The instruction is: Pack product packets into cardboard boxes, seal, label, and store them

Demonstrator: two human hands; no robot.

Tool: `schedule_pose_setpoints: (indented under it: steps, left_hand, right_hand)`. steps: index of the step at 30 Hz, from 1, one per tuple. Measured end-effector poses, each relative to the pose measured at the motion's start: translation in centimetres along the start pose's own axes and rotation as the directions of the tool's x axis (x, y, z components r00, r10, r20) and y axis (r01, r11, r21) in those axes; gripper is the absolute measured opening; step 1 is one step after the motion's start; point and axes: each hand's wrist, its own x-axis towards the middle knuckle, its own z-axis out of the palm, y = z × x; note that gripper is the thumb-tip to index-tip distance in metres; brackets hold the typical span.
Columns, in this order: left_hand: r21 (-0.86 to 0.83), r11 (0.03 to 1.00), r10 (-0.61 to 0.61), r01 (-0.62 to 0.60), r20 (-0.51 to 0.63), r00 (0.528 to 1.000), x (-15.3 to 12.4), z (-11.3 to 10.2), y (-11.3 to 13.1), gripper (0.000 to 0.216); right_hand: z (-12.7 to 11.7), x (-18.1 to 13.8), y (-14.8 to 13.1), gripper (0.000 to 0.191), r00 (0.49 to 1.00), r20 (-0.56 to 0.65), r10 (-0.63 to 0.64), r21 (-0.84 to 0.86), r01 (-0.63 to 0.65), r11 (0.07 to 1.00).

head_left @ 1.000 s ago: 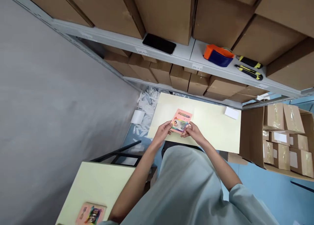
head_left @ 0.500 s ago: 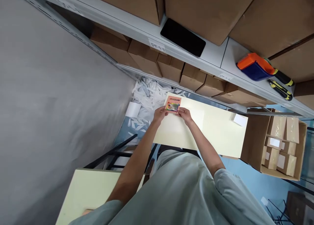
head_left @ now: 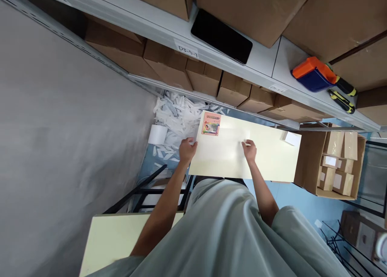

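The pink card-like item with a colourful picture [head_left: 211, 124] lies flat near the far left corner of the cream tabletop [head_left: 272, 160], apart from both hands. My left hand [head_left: 188, 150] is at the table's left edge, fingers curled towards the thumb. Over the middle of the table, my right hand [head_left: 249, 150] has its fingertips drawn together in a pinch. Between the hands the surface looks pale and glossy; whether a thin clear sheet is there, I cannot tell. What either hand pinches, if anything, is too small to make out.
A small white stack [head_left: 292, 138] sits at the table's right end, beside an open carton of boxes [head_left: 308, 160]. White paper strips [head_left: 178, 116] and a white roll [head_left: 157, 134] lie beyond the left edge. The shelf above bears a phone [head_left: 221, 36], a tape dispenser [head_left: 314, 73] and a cutter [head_left: 342, 101].
Both hands have let go of the pink item, which now lies on the table. My left hand moved left and nearer to me; my right hand moved to the right.
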Motion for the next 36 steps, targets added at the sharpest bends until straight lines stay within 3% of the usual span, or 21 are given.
schedule_pose_setpoints:
  steps: [3,7,12,18,22,25,28,32,36]
  left_hand:
    - [0.160,0.987,-0.016,0.013,0.014,1.000,-1.8,0.2,-1.8,0.023]
    - [0.299,0.954,0.002,0.002,-0.014,1.000,-3.5,0.6,-2.9,0.024]
    - [0.392,0.920,0.042,-0.018,-0.052,0.998,-5.6,-0.6,-2.8,0.018]
    - [0.415,0.902,0.156,-0.120,-0.055,0.986,-11.0,-2.0,-1.5,0.022]
    - [0.408,0.888,0.239,-0.214,-0.011,0.971,-14.6,-1.4,-0.1,0.029]
    - [0.396,0.875,0.286,-0.277,0.038,0.957,-16.5,0.3,1.5,0.031]
    - [0.368,0.864,0.324,-0.344,0.117,0.939,-17.7,3.4,3.7,0.031]
    - [0.401,0.818,0.342,-0.413,0.239,0.909,-18.6,9.3,6.7,0.028]
    - [0.430,0.788,0.314,-0.440,0.333,0.889,-18.4,15.7,8.1,0.022]
  right_hand:
    - [-2.1,-0.2,3.1,0.032,0.997,-0.064,0.032,-0.157,-0.042,0.987]
    - [-1.1,-1.5,5.3,0.007,0.999,0.035,-0.004,-0.269,0.013,0.963]
    - [-1.6,-2.8,6.0,0.008,0.985,0.117,-0.125,-0.285,0.154,0.946]
    - [-7.3,-2.5,5.9,0.002,0.962,0.167,-0.218,-0.191,0.248,0.950]
    - [-13.2,-2.9,7.8,0.003,0.934,0.089,-0.346,-0.086,0.353,0.932]
    - [-17.9,-3.0,11.2,0.007,0.934,-0.012,-0.357,-0.004,0.357,0.934]
    - [-22.0,-2.6,15.7,0.011,0.952,-0.078,-0.297,0.048,0.301,0.953]
    - [-26.3,-1.2,21.6,0.015,0.973,-0.135,-0.185,0.047,0.192,0.980]
    - [-28.3,1.1,25.9,0.014,0.987,-0.148,-0.059,-0.042,0.054,0.998]
